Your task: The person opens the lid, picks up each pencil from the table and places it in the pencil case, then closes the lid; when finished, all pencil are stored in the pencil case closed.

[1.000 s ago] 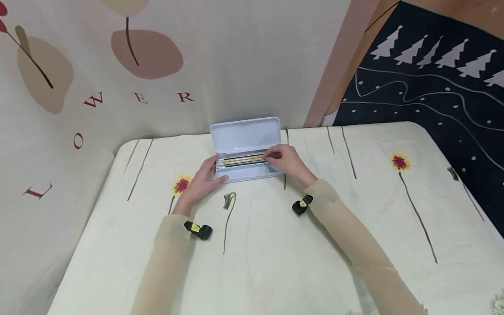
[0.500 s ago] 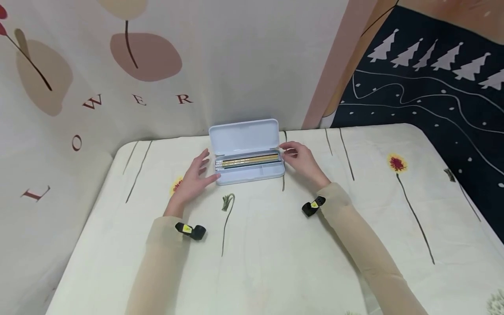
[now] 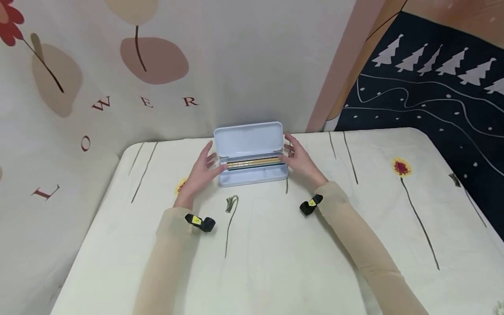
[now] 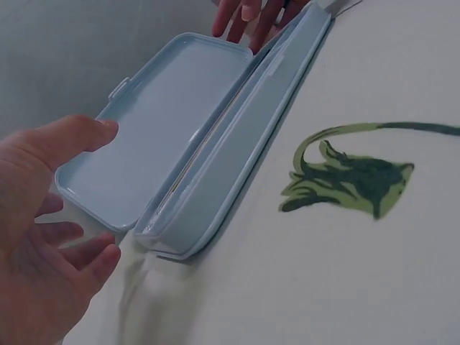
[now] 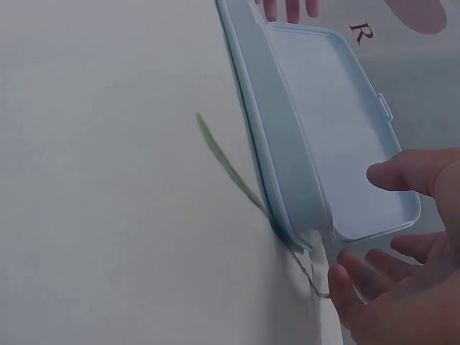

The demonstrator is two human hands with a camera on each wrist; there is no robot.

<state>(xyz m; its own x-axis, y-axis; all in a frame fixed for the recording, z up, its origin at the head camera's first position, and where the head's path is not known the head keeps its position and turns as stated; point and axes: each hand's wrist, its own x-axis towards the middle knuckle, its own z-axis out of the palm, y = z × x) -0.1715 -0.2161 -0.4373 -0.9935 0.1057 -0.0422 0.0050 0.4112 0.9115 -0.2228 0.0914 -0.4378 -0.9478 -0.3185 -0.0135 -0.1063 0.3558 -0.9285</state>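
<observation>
A pale blue pencil case (image 3: 252,177) lies on the cloth-covered table, its lid (image 3: 249,140) tipped back. Several pencils (image 3: 253,163), yellowish and dark, lie side by side in the rear compartment. My left hand (image 3: 198,176) is at the case's left end, thumb over the lid's side in the left wrist view and the other fingers spread behind. At the opposite end, my right hand (image 3: 302,162) mirrors it, with its thumb (image 5: 402,171) overlapping the lid in the right wrist view. Neither hand grips anything.
The table's white cloth (image 3: 256,258) bears printed flowers and stems. Just behind the case hangs a pale wall cloth (image 3: 252,65) with lettering. A dark cloth with white trees (image 3: 425,92) hangs at the right.
My right hand has left the pencils inside the case and moved to its right end. My left hand has let go of the left end and shifted up beside the lid.
</observation>
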